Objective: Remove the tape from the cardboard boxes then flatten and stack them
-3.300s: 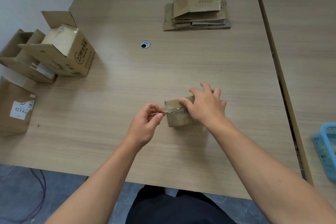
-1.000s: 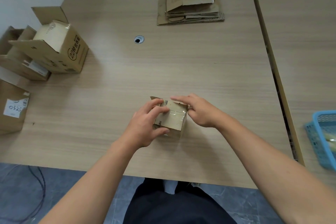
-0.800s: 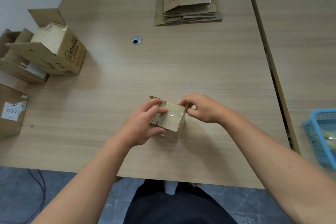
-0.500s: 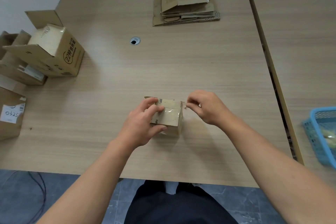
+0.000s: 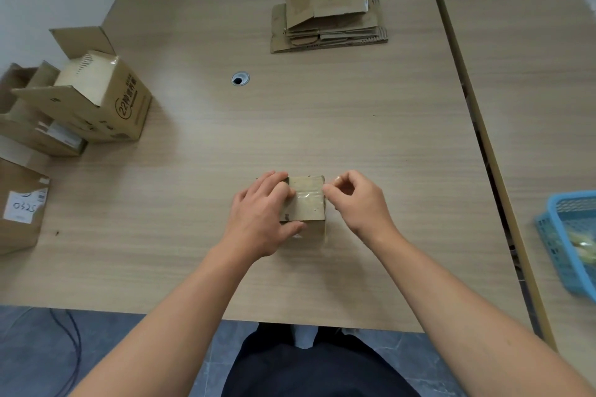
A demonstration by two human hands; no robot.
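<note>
A small cardboard box (image 5: 306, 200) stands on the wooden table (image 5: 354, 126) near its front edge. A strip of clear tape (image 5: 308, 197) runs across the box's top. My left hand (image 5: 261, 216) grips the box from the left, fingers over the top and thumb against the near side. My right hand (image 5: 358, 203) pinches the tape's end at the box's right top edge. A stack of flattened boxes (image 5: 329, 19) lies at the far side of the table.
Several taped boxes stand at the left: a printed box with raised flaps (image 5: 96, 97), another behind it (image 5: 29, 126), and a labelled box (image 5: 19, 206). A cable hole (image 5: 240, 78) lies mid-table. A blue basket (image 5: 571, 238) sits on the adjoining table at right.
The box was turned so another taped face is on top. My left hand moved from pulling tape to gripping the box; my right hand shifted to the right edge and pinched the tape end.
</note>
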